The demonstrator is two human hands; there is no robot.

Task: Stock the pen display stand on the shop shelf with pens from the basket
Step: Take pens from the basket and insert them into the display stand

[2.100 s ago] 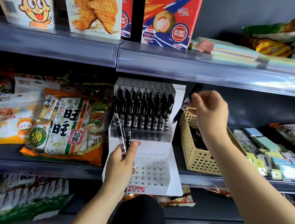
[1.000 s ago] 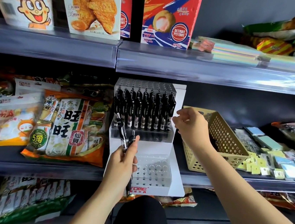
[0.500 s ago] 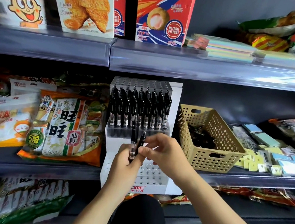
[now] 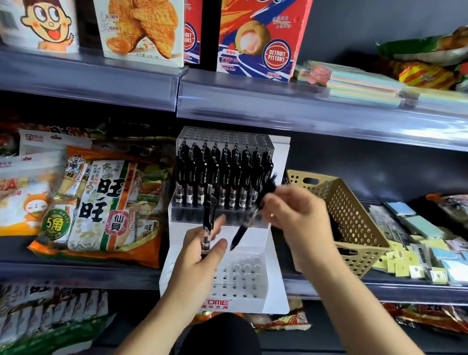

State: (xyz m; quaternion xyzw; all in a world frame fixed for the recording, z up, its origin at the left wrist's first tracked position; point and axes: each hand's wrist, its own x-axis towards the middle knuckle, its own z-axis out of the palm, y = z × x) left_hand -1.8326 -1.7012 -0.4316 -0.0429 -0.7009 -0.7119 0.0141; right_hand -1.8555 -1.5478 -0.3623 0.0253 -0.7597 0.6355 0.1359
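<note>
While the left hand (image 4: 200, 256) grips one black click pen (image 4: 209, 218) upright at the frame's centre, the right hand (image 4: 295, 213) pinches a second black pen (image 4: 240, 232) — tilted, tip down — over the white plastic display stand (image 4: 245, 275). Inserting seems in hand; next the tip must meet one empty lower hole. The tan perforated basket (image 4: 362, 221) sits right of centre.
</note>
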